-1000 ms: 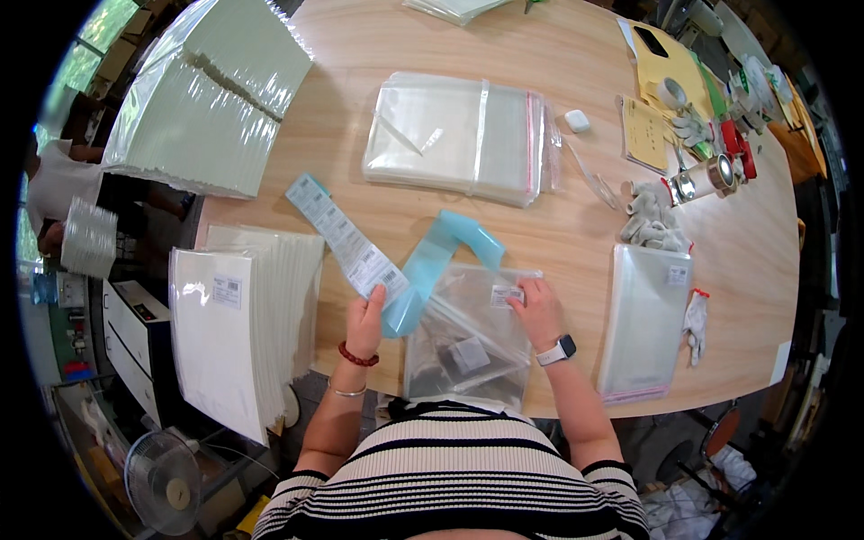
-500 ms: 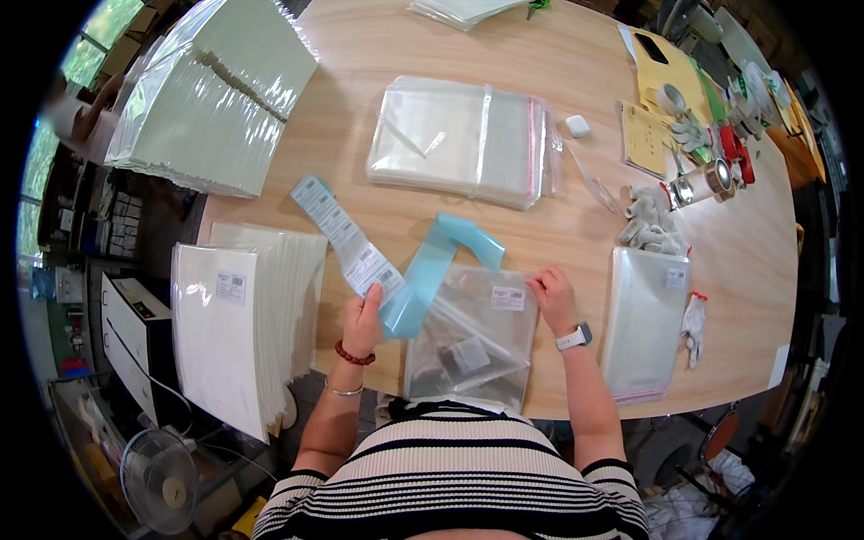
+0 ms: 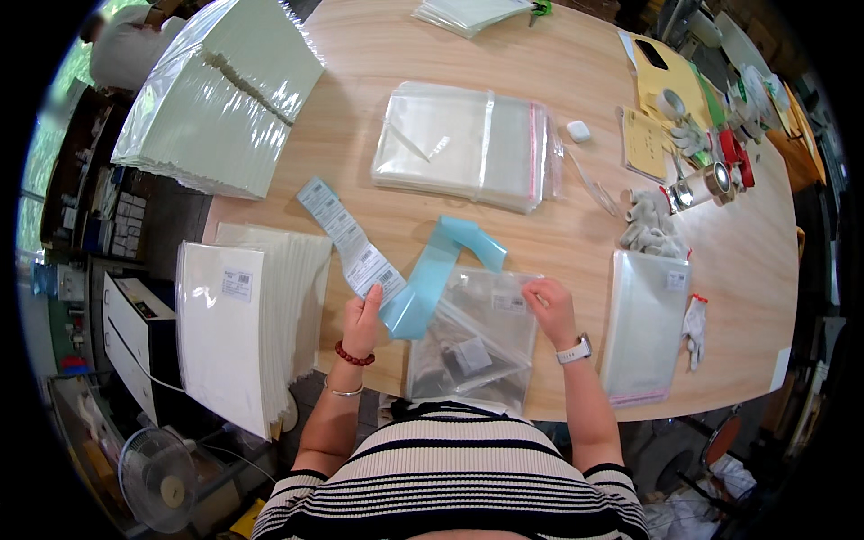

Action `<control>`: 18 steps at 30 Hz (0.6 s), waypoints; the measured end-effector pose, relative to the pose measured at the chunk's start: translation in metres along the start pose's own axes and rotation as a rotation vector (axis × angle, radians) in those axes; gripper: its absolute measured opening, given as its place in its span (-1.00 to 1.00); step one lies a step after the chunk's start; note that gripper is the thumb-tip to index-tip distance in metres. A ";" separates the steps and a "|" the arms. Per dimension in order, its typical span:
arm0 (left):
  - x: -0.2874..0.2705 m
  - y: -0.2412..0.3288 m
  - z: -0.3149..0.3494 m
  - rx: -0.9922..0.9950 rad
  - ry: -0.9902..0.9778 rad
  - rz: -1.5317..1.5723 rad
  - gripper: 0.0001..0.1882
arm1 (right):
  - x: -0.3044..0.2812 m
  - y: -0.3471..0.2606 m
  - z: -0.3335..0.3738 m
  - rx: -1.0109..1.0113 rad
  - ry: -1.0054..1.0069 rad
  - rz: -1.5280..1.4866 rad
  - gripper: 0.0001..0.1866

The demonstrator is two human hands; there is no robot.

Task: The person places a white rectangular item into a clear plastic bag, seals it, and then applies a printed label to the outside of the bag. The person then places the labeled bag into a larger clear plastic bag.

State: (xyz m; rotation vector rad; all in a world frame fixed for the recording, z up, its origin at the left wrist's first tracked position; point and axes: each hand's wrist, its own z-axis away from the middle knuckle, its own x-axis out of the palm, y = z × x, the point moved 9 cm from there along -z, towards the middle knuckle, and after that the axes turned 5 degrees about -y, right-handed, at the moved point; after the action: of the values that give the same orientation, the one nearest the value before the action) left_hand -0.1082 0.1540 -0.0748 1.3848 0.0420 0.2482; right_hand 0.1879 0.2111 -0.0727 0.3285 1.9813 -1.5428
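My left hand is closed on the strip of printed labels, whose light-blue backing twists and loops to the right. On the table's near edge before me lies a clear plastic bag, with a small white label near its upper right corner. Curled fingers of my right hand rest at that label's right edge; whether anything is between them is hidden. A second pale label and a dark shape show through the bag lower down.
Left stand a wrapped white stack and labelled white packs. Beyond my hands lies a pile of clear bags. To the right are labelled clear bags, work gloves, a tape roll and a phone.
My right hand has curled inward and shifted slightly down, over the label's right edge. My left hand keeps hold of the label strip. A person at the far upper left has moved.
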 end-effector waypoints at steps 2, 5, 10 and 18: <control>-0.002 -0.001 0.002 -0.005 0.000 -0.013 -0.67 | 0.005 -0.017 0.007 -0.001 -0.067 -0.001 -0.90; -0.001 0.004 0.003 0.015 -0.010 -0.051 -0.68 | 0.025 -0.050 0.030 -0.044 -0.234 0.067 -0.91; 0.009 0.017 0.007 0.057 -0.029 -0.068 -0.70 | 0.031 -0.081 0.044 -0.188 -0.122 0.239 -0.92; 0.008 0.019 0.008 0.094 -0.033 -0.101 -0.72 | 0.018 -0.074 0.049 -0.192 0.027 0.273 -0.89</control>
State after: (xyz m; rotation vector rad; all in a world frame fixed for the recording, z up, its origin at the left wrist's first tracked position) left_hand -0.1022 0.1510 -0.0538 1.4757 0.0971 0.1403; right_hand 0.1495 0.1400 -0.0315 0.5189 1.9917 -1.1749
